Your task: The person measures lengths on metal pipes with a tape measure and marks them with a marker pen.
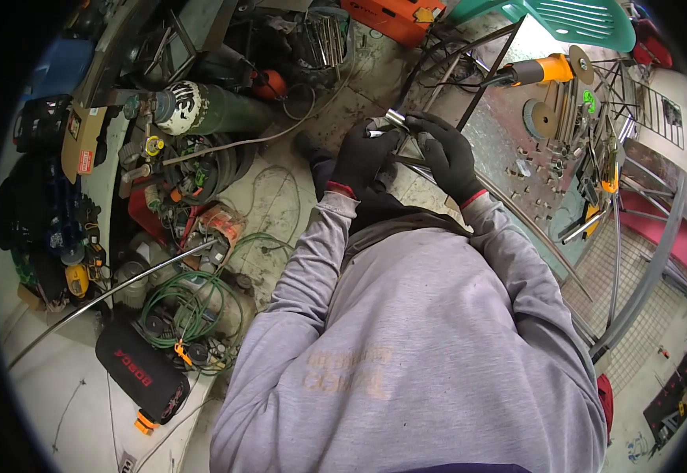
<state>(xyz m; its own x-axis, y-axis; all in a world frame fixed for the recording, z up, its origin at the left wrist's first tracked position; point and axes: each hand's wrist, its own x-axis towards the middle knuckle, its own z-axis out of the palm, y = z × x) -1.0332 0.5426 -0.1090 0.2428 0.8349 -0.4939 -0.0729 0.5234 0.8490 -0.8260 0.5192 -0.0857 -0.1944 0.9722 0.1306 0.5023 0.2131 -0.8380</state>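
Holding a short tube btwn the gloved hands, out front of the torso. R hand: fingers bent in, closed on the tube's near end. L hand: fingers curled beside it, w/ a silver bit at them; grip partly hidden, can't tell how far closed. Grinder on R, nr disc & scraps; cyl. on L.

Hands: 2 | angle grinder: 1 | gas cylinder: 1 | teal chair: 1 | orange box: 1
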